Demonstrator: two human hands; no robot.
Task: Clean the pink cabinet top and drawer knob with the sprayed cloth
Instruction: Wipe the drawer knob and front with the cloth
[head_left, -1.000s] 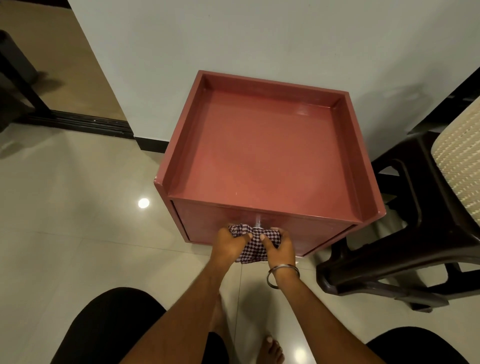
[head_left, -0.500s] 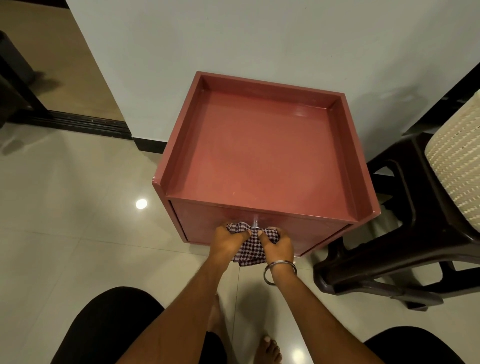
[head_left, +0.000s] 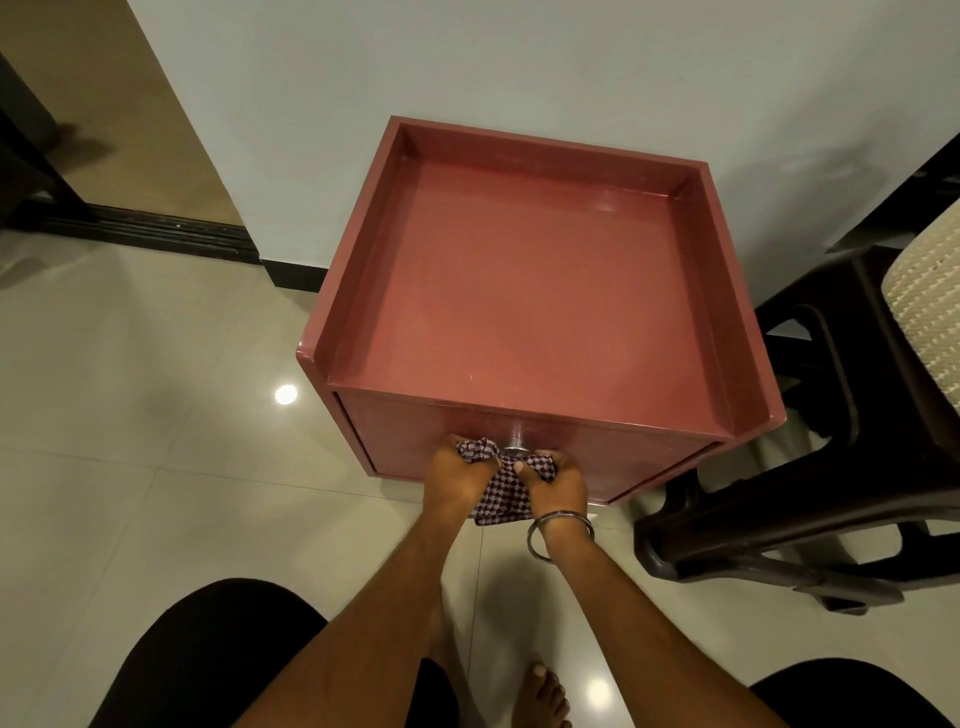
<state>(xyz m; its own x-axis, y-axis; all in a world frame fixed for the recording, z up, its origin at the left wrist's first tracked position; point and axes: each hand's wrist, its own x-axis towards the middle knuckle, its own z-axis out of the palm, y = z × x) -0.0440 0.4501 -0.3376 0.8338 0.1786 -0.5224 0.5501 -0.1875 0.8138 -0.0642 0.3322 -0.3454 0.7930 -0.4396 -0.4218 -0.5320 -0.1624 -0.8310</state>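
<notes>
Pink cabinet (head_left: 535, 291) against white wall (head_left: 519, 67), seen from above; top is a shallow tray with raised rim on left, back and right sides, glossy, bare. Drawer front (head_left: 405, 426) below the front edge. Metal knob (head_left: 516, 440) mid-drawer, only its top part showing above the cloth. Checked cloth (head_left: 506, 493) bunched under and around the knob, touching it, loose end hanging down between the wrists. Left hand (head_left: 457, 475) curled tight on the cloth's left part, thumb pressed in beside the knob. Right hand (head_left: 558, 486) curled tight on the cloth's right part, thumb pinching fabric just under the knob. Both hands close together, nearly touching, knuckles against the drawer front. Metal bangle (head_left: 560, 535) on right wrist. Dark plastic stool (head_left: 779, 499) just beside cabinet on the right, cream woven cushion (head_left: 930, 306) on it. Glossy tiled floor (head_left: 130, 467) with light reflection. Bare foot (head_left: 540, 696) below, dark-clad knees at bottom corners.
</notes>
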